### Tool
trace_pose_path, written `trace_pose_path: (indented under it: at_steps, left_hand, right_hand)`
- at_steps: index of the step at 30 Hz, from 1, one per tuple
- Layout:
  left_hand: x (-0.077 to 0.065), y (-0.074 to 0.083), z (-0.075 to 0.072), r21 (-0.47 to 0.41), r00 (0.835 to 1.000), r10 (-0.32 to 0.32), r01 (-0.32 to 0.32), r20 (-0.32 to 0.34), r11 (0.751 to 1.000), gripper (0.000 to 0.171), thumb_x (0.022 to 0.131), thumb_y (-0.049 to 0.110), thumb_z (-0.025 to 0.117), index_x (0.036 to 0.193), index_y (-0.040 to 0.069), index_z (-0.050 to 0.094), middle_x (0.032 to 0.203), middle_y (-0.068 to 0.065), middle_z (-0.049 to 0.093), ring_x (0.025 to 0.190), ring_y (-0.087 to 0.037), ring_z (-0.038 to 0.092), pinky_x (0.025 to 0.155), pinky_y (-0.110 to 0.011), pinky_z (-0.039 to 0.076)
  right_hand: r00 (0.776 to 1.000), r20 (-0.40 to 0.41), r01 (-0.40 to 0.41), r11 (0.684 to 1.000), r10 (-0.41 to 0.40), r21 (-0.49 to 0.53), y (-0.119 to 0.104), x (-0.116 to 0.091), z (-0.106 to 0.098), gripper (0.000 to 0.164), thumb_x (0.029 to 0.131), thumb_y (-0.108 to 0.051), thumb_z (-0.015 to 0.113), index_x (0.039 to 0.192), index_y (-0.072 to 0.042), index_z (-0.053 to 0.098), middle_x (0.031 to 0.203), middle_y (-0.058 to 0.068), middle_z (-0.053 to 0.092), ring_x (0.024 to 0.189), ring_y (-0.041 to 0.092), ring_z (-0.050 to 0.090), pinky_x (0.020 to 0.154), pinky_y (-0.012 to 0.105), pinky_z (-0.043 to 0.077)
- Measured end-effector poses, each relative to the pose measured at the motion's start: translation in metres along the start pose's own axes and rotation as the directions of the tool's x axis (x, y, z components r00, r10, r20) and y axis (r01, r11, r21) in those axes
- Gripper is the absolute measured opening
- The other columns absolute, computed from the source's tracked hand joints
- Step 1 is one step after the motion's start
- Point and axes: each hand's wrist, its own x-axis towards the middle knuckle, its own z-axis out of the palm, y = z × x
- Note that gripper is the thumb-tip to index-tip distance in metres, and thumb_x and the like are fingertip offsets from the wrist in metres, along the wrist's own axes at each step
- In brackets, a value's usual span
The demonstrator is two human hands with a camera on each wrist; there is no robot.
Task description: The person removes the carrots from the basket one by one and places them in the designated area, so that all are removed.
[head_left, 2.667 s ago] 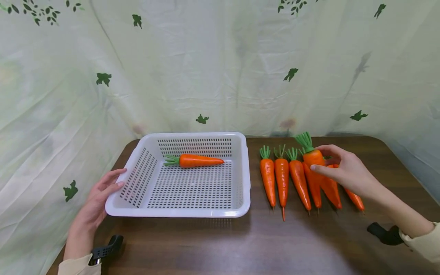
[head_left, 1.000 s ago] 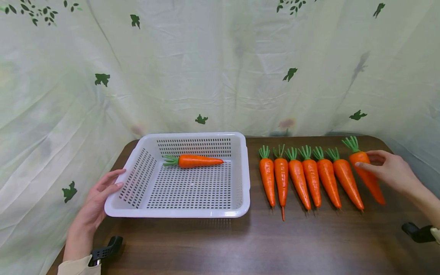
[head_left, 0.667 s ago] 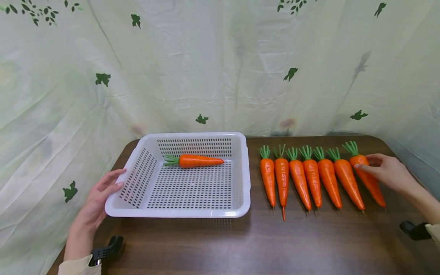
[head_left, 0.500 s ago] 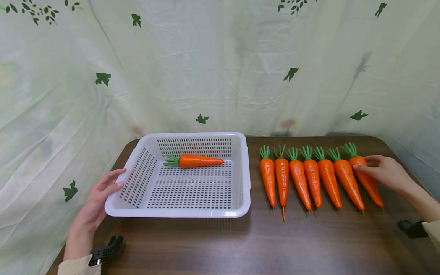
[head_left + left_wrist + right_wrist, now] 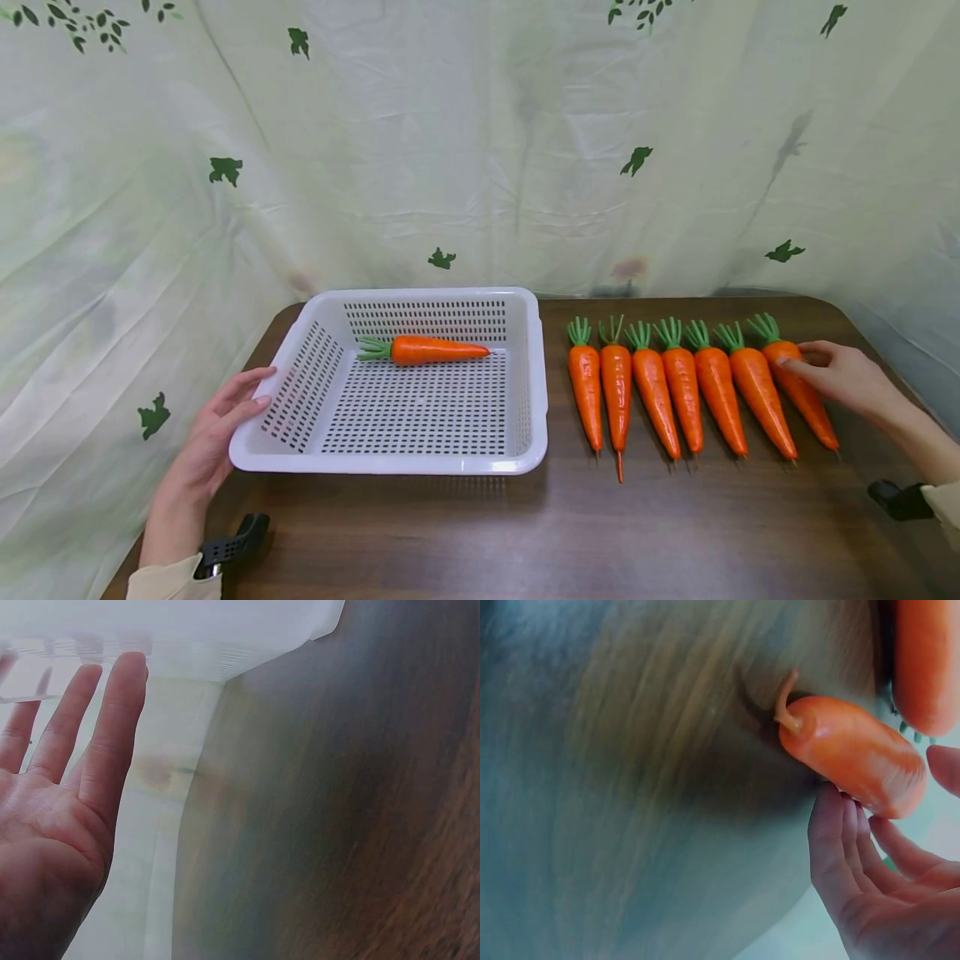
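My right hand (image 5: 847, 377) is at the rightmost carrot (image 5: 802, 396) on the table, thumb on its near side and fingers along its far side. In the right wrist view this carrot (image 5: 855, 750) lies between the thumb and the curled fingers (image 5: 836, 855). Several more orange carrots with green tops, such as the leftmost one (image 5: 584, 396), lie side by side to its left. My left hand (image 5: 206, 437) touches the left rim of a white perforated basket (image 5: 390, 464). Its straight fingers (image 5: 116, 727) meet the basket's side in the left wrist view. One carrot (image 5: 435, 351) lies crosswise inside.
The basket and the carrot row stand on a dark brown table (image 5: 525, 542) with rounded corners. A pale curtain (image 5: 450, 150) with green leaf prints hangs behind it and at both sides. Black wrist mounts (image 5: 236, 546) sit by both sleeves.
My right hand has carried a carrot rightward over the row and laid it at the right end. Over the last half second it has barely moved. The left hand and basket have stayed put.
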Motion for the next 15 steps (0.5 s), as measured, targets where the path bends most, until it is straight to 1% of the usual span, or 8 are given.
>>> trace_pose_path:
  at_steps: [5, 8, 11, 15]
  left_hand:
    - [-0.0003, 0.0001, -0.0002, -0.008, 1.000, -0.001, 0.001, 0.001, 1.000, 0.044, 0.102, 0.015, 0.049, 0.144, 0.028, 0.045, 0.135, 0.004, 0.047, 0.107, -0.014, 0.064, 0.078, -0.047, 0.055]
    - [-0.0004, 0.0002, -0.0002, -0.007, 1.000, -0.005, 0.005, -0.002, 1.000, 0.044, 0.102, 0.015, 0.050, 0.144, 0.028, 0.045, 0.136, 0.004, 0.046, 0.107, -0.014, 0.064, 0.079, -0.047, 0.055]
    - [-0.0003, 0.0003, -0.0001, -0.002, 1.000, -0.008, 0.008, -0.006, 1.000, 0.044, 0.102, 0.016, 0.050, 0.144, 0.028, 0.044, 0.136, 0.004, 0.046, 0.107, -0.014, 0.064, 0.079, -0.046, 0.055]
    - [-0.0003, 0.0002, 0.0000, -0.004, 1.000, -0.010, 0.010, -0.011, 1.000, 0.045, 0.102, 0.016, 0.050, 0.145, 0.028, 0.044, 0.136, 0.004, 0.045, 0.107, -0.014, 0.064, 0.079, -0.046, 0.055]
  right_hand:
    - [1.000, 0.029, 0.005, 0.998, -0.007, 0.063, -0.0050, -0.0010, 0.0012, 0.073, 0.100, -0.041, 0.052, 0.130, 0.024, 0.035, 0.122, 0.046, 0.047, 0.092, 0.045, 0.063, 0.067, 0.042, 0.057]
    - [0.999, 0.035, 0.009, 0.997, -0.012, 0.076, -0.0081, -0.0016, 0.0025, 0.073, 0.100, -0.041, 0.053, 0.131, 0.023, 0.035, 0.124, 0.046, 0.046, 0.094, 0.044, 0.062, 0.066, 0.039, 0.057]
    - [0.999, 0.038, 0.016, 0.998, -0.018, 0.063, -0.0092, -0.0024, 0.0029, 0.073, 0.100, -0.041, 0.052, 0.131, 0.023, 0.035, 0.126, 0.046, 0.044, 0.098, 0.048, 0.060, 0.068, 0.041, 0.057]
    - [0.999, 0.045, 0.017, 0.998, -0.020, 0.067, -0.0088, -0.0028, 0.0020, 0.074, 0.101, -0.041, 0.051, 0.132, 0.023, 0.033, 0.128, 0.047, 0.042, 0.102, 0.052, 0.056, 0.072, 0.047, 0.056]
